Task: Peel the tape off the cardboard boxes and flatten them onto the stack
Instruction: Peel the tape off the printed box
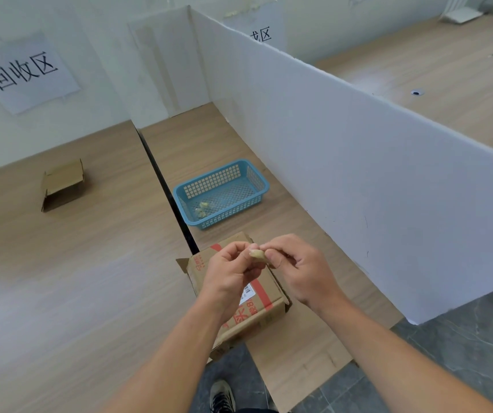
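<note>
A cardboard box [264, 305] with red print and a white label lies on the table near the front edge, under my hands. Both hands hover above it and pinch a crumpled wad of yellowish tape [257, 254] between their fingertips. My left hand [229, 272] holds the wad from the left, my right hand [294, 268] from the right. A flattened cardboard box [62, 185] lies alone on the left table.
A blue plastic basket [222, 193] with a few tape scraps stands behind the box. A white partition board [358, 162] runs along the right. A dark gap [164, 186] separates the two tables. My shoe [222, 396] shows on the tiled floor below.
</note>
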